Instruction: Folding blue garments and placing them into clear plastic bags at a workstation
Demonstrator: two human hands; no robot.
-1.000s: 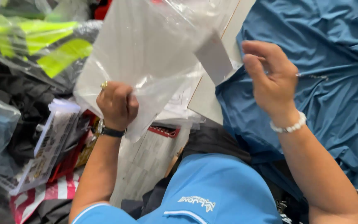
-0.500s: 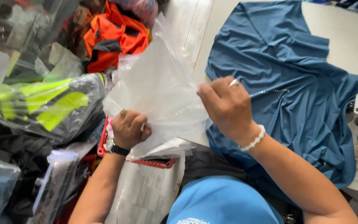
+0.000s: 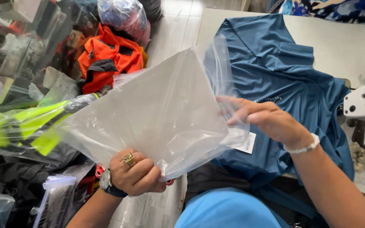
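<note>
Over the table edge (image 3: 360, 46), left hand (image 3: 135, 173) fisted tight on the lower corner of a clear plastic bag (image 3: 157, 114) held up flat, right hand (image 3: 267, 120) with fingers spread loosely inside its open side, blue shirt (image 3: 284, 76) lying beneath on the table.

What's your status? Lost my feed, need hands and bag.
Left hand gripping clear plastic bag at bottom edge. Right hand at its open side. Blue shirt flat on table, unbagged.
</note>
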